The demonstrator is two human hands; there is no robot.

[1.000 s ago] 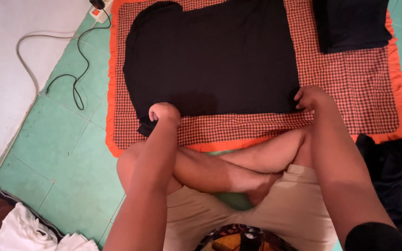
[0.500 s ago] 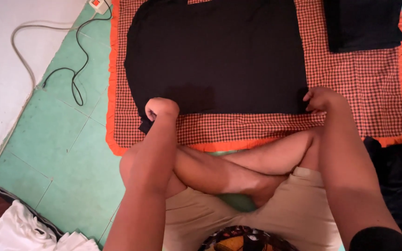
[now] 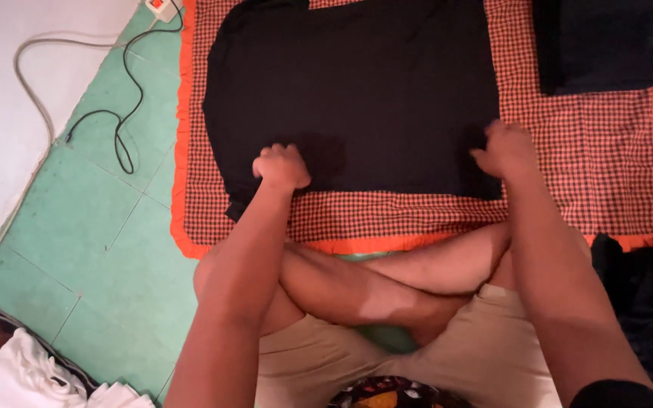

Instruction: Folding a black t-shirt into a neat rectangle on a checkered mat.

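One checkered mat (image 3: 583, 151) carries two black garments: one spread flat (image 3: 357, 91), one folded (image 3: 598, 41) at two o'clock. Two hands, left (image 3: 281, 166) and right (image 3: 504, 151), rest on the spread one.

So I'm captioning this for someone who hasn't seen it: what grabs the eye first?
A black garment spread flat on an orange-edged checked mat fills the centre. The left hand and right hand grip its near corners. A folded dark cloth lies top right.

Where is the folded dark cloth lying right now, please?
In the head view the folded dark cloth lies at the top right, on the far right corner of the checked mat, beyond the right hand.
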